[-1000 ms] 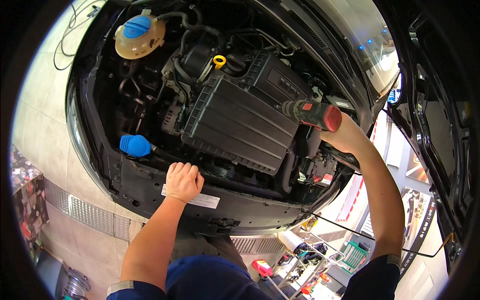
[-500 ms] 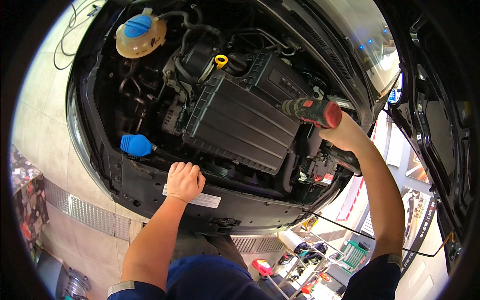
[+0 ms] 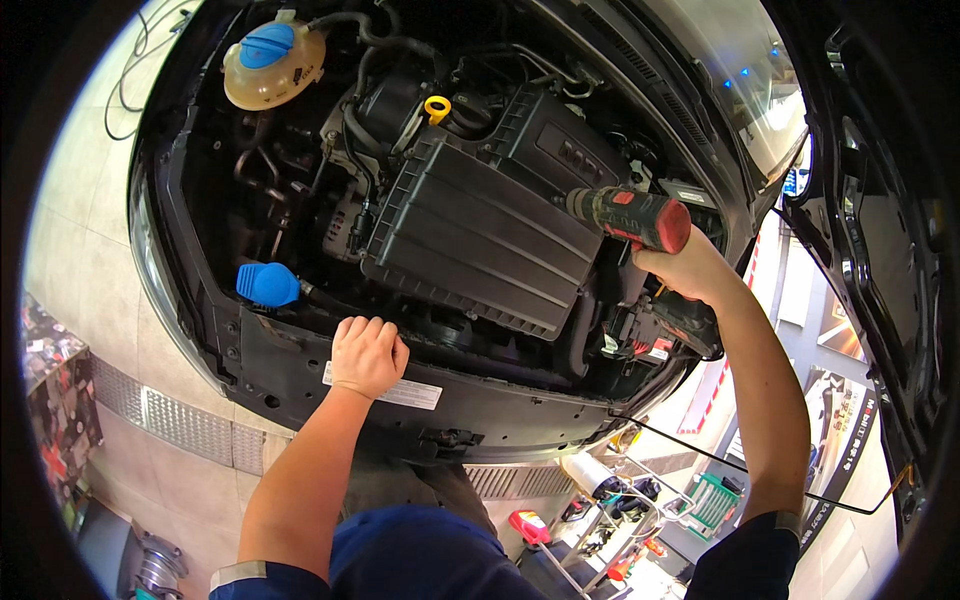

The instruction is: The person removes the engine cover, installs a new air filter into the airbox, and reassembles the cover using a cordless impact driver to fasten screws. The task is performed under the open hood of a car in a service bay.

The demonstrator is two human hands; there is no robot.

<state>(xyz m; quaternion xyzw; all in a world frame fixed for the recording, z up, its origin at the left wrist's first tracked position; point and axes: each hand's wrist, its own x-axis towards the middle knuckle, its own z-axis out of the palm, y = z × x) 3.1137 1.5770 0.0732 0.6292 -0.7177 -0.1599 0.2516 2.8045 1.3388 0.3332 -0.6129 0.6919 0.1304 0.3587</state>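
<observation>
My right hand [image 3: 685, 268] is wrapped around the grip of a red and black cordless drill [image 3: 640, 217]. The drill lies nearly level, its front end pointing left at the right edge of the ribbed black plastic engine cover [image 3: 490, 235]. Whether its tip touches a fastener there is too small to tell. My left hand [image 3: 368, 355] rests on the car's black front panel [image 3: 290, 375], fingers curled over its inner edge. A white label [image 3: 410, 394] on the panel is partly hidden by that hand.
Around the cover are a yellow dipstick ring [image 3: 437, 108], a blue-capped coolant tank [image 3: 274, 65] and a blue filler cap [image 3: 268, 285]. The raised hood [image 3: 860, 260] stands at the right. A thin black rod [image 3: 690, 450] crosses below my right forearm. A tool cart [image 3: 600, 540] stands lower right.
The whole view has shifted slightly. The drill sits a little farther right against the cover. Both hands keep their holds.
</observation>
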